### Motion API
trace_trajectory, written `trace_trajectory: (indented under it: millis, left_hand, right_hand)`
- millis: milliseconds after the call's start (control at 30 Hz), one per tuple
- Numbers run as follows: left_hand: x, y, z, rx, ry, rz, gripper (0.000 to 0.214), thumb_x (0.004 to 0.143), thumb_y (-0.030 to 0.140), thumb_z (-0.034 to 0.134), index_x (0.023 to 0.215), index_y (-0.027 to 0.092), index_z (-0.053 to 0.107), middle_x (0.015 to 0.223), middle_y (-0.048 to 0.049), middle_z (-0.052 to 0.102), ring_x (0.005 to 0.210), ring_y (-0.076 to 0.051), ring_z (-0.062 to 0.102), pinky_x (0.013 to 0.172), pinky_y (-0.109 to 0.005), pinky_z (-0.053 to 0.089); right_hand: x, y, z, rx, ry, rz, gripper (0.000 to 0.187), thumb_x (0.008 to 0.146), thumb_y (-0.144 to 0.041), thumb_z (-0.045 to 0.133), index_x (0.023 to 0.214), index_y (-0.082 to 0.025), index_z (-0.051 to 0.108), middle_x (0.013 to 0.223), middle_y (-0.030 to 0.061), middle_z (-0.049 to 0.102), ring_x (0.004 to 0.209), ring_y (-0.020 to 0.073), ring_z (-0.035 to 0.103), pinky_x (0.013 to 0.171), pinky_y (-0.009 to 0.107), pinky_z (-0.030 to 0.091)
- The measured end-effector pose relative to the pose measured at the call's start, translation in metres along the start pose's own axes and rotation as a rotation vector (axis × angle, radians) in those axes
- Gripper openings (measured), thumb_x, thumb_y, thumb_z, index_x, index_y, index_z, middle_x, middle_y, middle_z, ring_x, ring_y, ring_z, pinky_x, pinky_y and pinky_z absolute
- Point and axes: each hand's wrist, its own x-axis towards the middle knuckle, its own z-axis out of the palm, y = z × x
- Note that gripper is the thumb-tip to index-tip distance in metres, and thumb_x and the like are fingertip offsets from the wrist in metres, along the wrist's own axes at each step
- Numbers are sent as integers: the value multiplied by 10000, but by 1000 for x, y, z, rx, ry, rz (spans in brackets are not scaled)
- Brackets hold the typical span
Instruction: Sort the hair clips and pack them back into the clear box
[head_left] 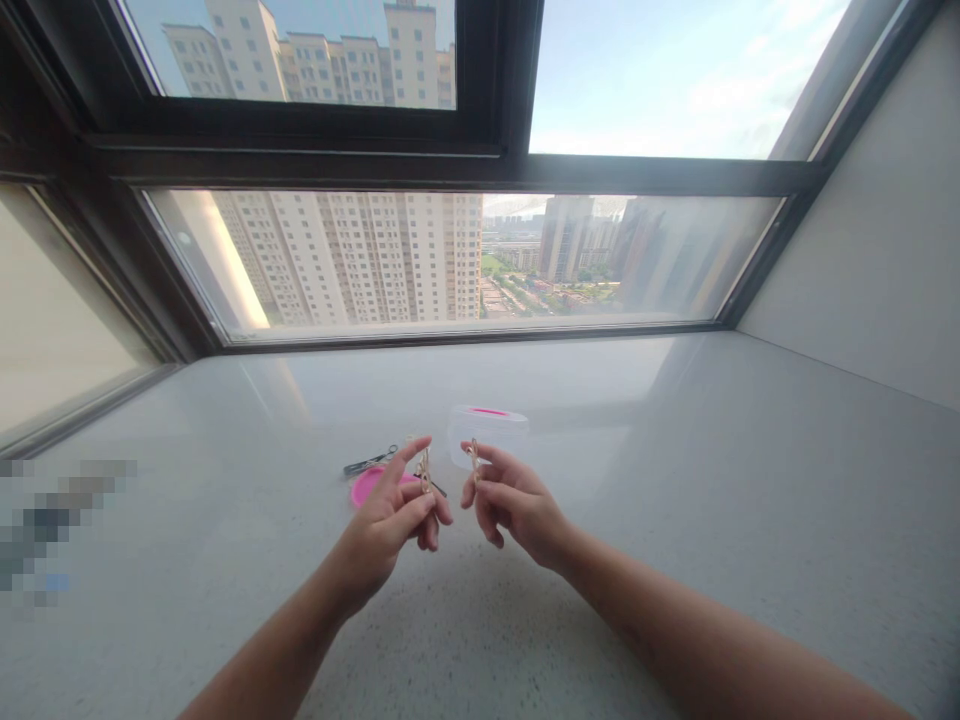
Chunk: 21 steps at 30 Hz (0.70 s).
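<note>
Gold-toned piece (425, 472) pinched upright in left hand (391, 518), second piece (474, 460) likewise in right hand (523, 502), probably for visibility. Pink disc (365, 487) sits just far-left, likely for reach.

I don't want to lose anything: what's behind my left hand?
Behind your left hand, part of a pink disc and a dark tool show; whatever else your hand covers cannot be seen.

On the sill (720, 520), the disc (365, 486) lies behind the left hand (390, 522), left of the container (495, 430)
</note>
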Motion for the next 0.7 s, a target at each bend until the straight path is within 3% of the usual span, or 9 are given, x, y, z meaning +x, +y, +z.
trace_trajectory:
  millis: [233,533,700]
  left_hand:
    - [2,2,2,221,170,-10,487,821,309,572,1239,162,372,735,-17,631,539,-120,552,532,-259,420]
    - [1,3,1,233,167,-39,286,796,330,610,975,152,478,735,-46,656,571,-140,585,542,-265,437]
    - [1,3,1,236,162,-43,246,793,330,614,908,161,479,719,-34,651,560,-128,574,537,-254,431]
  right_hand:
    - [-1,1,3,-218,92,-28,415,772,-283,618,1119,-184,414,846,50,665,399,77,541,316,151,336]
    - [1,2,-1,-254,120,48,334,707,-284,682,979,-127,569,904,112,692,434,99,595,331,156,355]
    - [2,2,0,-236,140,73,300,641,-280,739,858,-109,622,821,95,698,421,101,589,334,158,347]
